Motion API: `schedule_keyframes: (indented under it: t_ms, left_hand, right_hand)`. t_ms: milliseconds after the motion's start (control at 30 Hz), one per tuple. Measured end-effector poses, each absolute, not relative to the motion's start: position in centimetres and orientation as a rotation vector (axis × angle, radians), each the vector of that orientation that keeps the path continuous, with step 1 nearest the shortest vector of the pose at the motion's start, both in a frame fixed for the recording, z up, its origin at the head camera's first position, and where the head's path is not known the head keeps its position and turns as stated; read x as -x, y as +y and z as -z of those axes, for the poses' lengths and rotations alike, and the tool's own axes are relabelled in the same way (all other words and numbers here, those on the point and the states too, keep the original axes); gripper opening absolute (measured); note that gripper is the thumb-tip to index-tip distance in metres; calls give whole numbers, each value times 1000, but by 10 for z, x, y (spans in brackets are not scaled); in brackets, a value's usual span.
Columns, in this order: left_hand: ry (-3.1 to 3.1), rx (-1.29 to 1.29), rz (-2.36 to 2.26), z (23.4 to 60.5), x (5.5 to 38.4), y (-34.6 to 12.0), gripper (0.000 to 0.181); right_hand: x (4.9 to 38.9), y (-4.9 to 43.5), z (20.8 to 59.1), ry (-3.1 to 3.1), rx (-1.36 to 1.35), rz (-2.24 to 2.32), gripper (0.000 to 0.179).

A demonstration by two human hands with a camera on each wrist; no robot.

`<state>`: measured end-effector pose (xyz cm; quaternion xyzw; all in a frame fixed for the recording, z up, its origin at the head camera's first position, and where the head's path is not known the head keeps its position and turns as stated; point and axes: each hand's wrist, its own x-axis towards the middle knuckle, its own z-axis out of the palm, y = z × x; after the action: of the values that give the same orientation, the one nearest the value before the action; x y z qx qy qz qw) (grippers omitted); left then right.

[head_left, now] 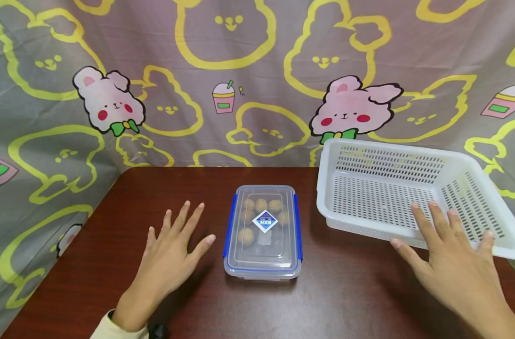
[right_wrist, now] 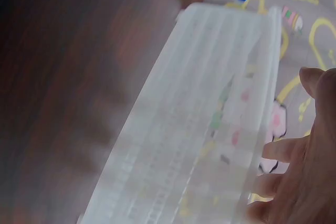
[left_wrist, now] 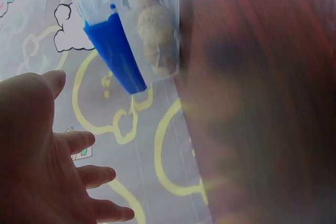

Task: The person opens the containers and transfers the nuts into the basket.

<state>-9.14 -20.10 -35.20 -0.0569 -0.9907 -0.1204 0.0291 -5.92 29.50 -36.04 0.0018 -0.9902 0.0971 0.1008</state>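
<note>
Between the hands, a clear lidded plastic food container (head_left: 263,263) with blue side clips stands on the table. Several walnuts (head_left: 261,205) show through its lid, which bears a blue and white diamond sticker (head_left: 265,221). My left hand (head_left: 168,256), fingers spread, is left of the container and apart from it; a blue clip (left_wrist: 116,53) shows beyond the thumb in the left wrist view. My right hand (head_left: 456,263) has its fingers spread over the near rim of a white perforated plastic basket (head_left: 380,200), overlapping it in the head view. Neither hand holds anything.
The dark reddish-brown wooden table (head_left: 156,188) ends at a patterned cloth (head_left: 249,42) with cartoon rabbits, hanging behind and at the sides. The basket sits at the table's back right, its right part reaching close to the cloth.
</note>
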Motion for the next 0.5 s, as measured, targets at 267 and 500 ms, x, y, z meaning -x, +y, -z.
schedule_keyframes:
  t_ms: [267,500]
  left_hand:
    - [-3040,194,557,358,90,-190,73]
    - [-2968,238,867,367,89,-181,71]
  right_hand:
    - [59,250,355,-2861,-156,-336,86]
    - [54,214,349,-2751,-259,-401,83]
